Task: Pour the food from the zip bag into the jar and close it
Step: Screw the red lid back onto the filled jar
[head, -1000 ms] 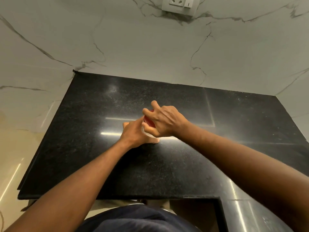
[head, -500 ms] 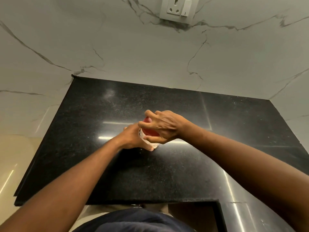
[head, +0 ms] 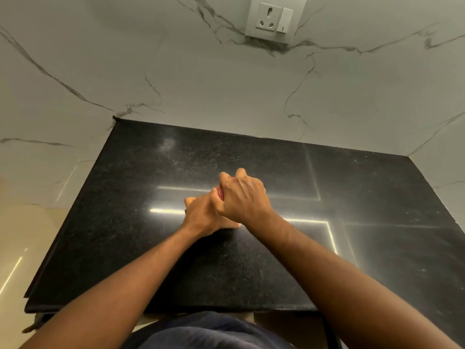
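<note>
A small jar stands at the middle of the black counter (head: 125, 222), almost wholly covered by both hands. Only a sliver of its red lid (head: 221, 192) shows between the fingers. My right hand (head: 242, 197) is clamped over the lid from above. My left hand (head: 203, 215) wraps the jar's body from the left, its thumb lying at the jar's base. The jar's contents are hidden. No zip bag is in view.
A marble wall rises behind and at both sides of the counter, with a white socket and switch plate (head: 274, 20) high up. The counter's front edge (head: 100, 308) runs close to my body. A beige floor (head: 15, 248) lies to the left.
My right hand has turned on the red lid, so less of the lid and of the jar's pale body shows now. The camera has tilted up, showing more wall and the socket.
</note>
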